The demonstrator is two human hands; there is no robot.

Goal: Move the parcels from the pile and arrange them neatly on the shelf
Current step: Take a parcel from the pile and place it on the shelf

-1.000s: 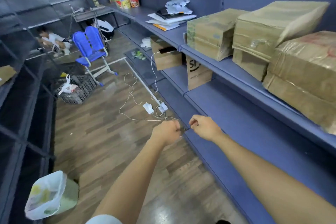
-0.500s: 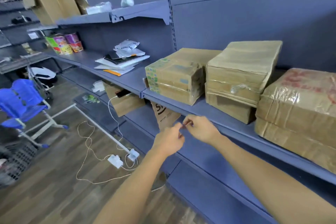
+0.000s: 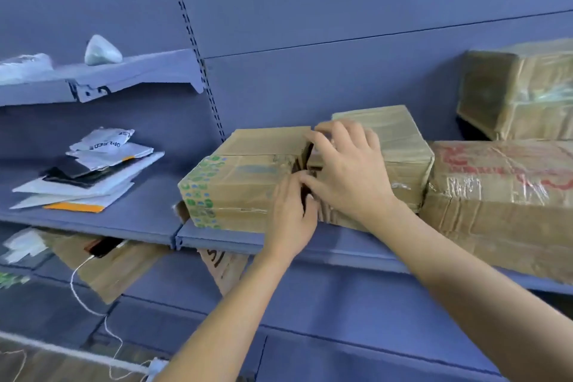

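Observation:
A cardboard parcel with green-patterned tape (image 3: 235, 183) sits on the blue middle shelf (image 3: 124, 220). Close on its right stands a taped brown parcel stack (image 3: 403, 149), with a narrow dark gap between them. My left hand (image 3: 291, 214) lies on the front right corner of the green-taped parcel, its fingertips curled into the gap. My right hand (image 3: 344, 170) spreads over the left end of the brown stack, fingers and thumb curled round its edge. What lies inside the gap is hidden.
A large wrapped box with red print (image 3: 502, 195) stands right of the stack, with another wrapped box (image 3: 521, 87) behind and above it. Flat mailers (image 3: 90, 177) lie at the left of the shelf. Below stand open cartons (image 3: 108, 263) and a white cable (image 3: 93, 304).
My view has swung up from the floor to the shelf. Both hands rose from in front of the lower shelves and came onto the two parcels at the gap.

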